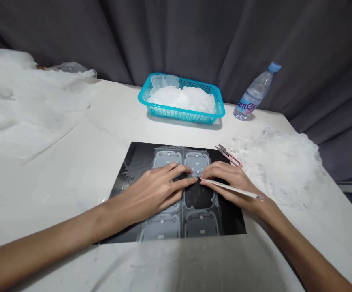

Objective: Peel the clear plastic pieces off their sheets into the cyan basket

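The clear sheet [201,223] lies on the black board [235,221]; it looks thin, light, floppy, possibly slippery, probably best held by its edges. The left hand [160,184] rests open across it; the right hand [233,178] pinches a slim white tool [232,187]. Beyond the board stands a blue basket [182,111]; snips [232,157] and plastic scraps [291,166] crowd its right side.

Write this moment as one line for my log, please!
Left hand: resting on clear sheet | Right hand: holding slim white item | Black board: under sheet | Blue basket: holding white pieces
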Demonstrator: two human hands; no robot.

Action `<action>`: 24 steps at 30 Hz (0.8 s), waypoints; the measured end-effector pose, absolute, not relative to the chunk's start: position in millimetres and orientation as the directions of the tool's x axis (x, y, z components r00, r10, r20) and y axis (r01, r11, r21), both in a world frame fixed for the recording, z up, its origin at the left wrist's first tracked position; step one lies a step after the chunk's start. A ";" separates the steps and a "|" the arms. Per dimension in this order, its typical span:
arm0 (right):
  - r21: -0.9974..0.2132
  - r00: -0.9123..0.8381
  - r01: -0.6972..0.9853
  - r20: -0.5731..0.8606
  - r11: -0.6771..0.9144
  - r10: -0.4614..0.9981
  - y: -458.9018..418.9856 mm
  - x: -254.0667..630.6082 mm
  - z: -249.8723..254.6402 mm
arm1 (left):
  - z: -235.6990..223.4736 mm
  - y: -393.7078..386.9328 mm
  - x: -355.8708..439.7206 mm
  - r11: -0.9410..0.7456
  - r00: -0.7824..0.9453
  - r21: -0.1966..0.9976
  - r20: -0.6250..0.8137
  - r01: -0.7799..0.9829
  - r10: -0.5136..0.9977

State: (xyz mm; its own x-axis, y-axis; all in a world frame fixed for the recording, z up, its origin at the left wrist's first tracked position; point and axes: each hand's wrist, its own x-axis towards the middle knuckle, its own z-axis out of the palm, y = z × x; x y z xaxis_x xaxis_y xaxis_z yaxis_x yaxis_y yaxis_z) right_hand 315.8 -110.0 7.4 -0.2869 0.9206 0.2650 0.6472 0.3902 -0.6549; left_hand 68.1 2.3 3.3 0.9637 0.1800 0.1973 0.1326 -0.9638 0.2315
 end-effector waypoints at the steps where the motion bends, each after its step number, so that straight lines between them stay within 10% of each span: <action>1: -0.637 -0.296 0.657 0.273 0.403 0.915 -110.1 314.8 8.1 | 3.3 2.3 68.3 -0.963 0.964 0.233 0.191 0.137 0.183; 24: -0.581 -0.288 0.716 0.259 0.387 0.922 -119.1 312.0 13.8 | 4.0 5.3 68.3 -0.951 0.964 0.274 0.177 0.145 0.198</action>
State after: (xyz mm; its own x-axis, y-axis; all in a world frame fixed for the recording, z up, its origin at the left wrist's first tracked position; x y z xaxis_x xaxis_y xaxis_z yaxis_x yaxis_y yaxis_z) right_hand 312.0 -119.1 13.8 -0.2883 0.9219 0.2586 0.7157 0.3869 -0.5814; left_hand 68.3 5.3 4.0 0.9642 0.1976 0.1768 0.1446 -0.9509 0.2737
